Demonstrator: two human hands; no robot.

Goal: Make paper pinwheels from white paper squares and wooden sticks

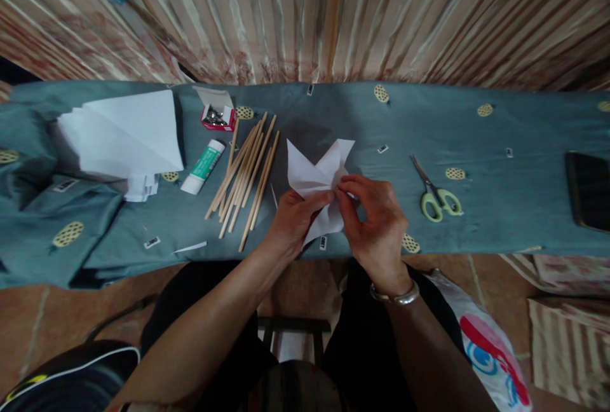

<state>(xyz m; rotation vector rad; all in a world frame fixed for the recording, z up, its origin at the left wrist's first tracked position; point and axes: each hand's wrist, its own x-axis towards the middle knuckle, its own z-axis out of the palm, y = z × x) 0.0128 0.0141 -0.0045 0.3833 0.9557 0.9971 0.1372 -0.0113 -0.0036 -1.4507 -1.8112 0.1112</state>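
A white paper pinwheel with pointed blades is held up over the front part of the table. My left hand grips it from the lower left, thumb pressed on the paper near its centre. At that centre the fingers of my right hand are pinched together. Something tiny may sit between those fingertips, too small to make out. Several thin wooden sticks lie in a loose pile just left of my hands. Off to the right rest scissors with light green handles.
A glue stick and a small open red box of metal pins or clips lie left of the sticks. White paper sheets are stacked farther left on the blue-green cloth. A dark phone lies at the right end. A pleated curtain hangs behind.
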